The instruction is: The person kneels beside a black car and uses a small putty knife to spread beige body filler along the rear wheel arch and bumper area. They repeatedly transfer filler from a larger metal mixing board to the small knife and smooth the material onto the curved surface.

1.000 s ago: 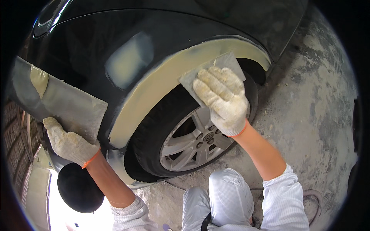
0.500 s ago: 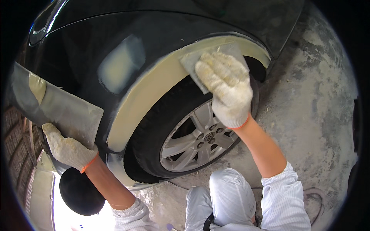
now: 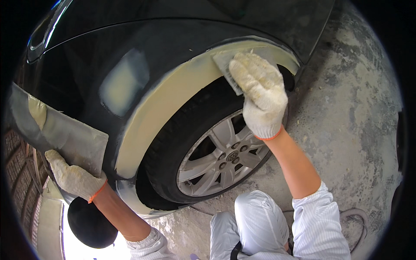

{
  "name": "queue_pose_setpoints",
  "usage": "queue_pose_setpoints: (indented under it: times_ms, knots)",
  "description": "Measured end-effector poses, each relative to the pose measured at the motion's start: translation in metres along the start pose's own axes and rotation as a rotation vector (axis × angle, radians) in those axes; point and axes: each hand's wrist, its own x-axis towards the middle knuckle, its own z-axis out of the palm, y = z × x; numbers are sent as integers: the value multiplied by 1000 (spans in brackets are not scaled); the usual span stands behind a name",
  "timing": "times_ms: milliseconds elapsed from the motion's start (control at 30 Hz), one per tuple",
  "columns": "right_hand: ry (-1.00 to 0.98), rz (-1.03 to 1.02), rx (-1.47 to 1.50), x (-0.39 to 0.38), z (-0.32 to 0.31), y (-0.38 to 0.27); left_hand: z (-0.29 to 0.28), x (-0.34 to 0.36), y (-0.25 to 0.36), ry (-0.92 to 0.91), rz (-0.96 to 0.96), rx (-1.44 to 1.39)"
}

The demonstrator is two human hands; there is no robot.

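My gloved left hand (image 3: 73,175) grips a wide grey board (image 3: 73,138) from below; a lump of cream putty (image 3: 37,110) sits on the board's left part. My gloved right hand (image 3: 262,93) grips a thin flat spreader (image 3: 223,63), held against the band of cream filler (image 3: 156,108) along the upper wheel arch of a black car (image 3: 182,37). Its fingers lie together over the spreader, hiding much of it. A pale filler patch (image 3: 123,82) is on the panel left of the arch. Below the arch are the black tyre (image 3: 164,151) and silver alloy wheel (image 3: 203,182).
A stained concrete floor (image 3: 338,143) runs to the right, with a hose (image 3: 357,216) lying at the lower right. My knees (image 3: 258,221) are at the bottom. A round black object (image 3: 91,223) is below my left forearm, and a slatted structure (image 3: 19,171) shows at far left.
My right hand and spreader have moved up and slightly right along the arch. My left hand and board sit a little lower in view, as does the car's left part.
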Motion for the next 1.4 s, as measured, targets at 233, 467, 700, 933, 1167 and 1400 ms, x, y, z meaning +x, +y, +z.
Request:
queue_pose_setpoints:
  times_ms: [233, 467, 700, 933, 1167, 1400]
  knots:
    - [-70, 292, 189, -18, -25, -15, 5, -8, 8, 24, -13, 26]
    - [70, 114, 208, 4, -11, 30, 2, -1, 0, -41, 41, -25]
    - [-77, -14, -4, -20, -31, 3, 2, -4, 5, 18, 97, 179]
    - [118, 79, -59, 0, -24, 43, 1, -4, 2, 23, -9, 78]
    - [28, 60, -23, -24, -26, 19, 0, 6, -2, 1, -27, -47]
    - [27, -58, -73, 6, -24, 8, -17, 24, -22, -65, 85, 6]
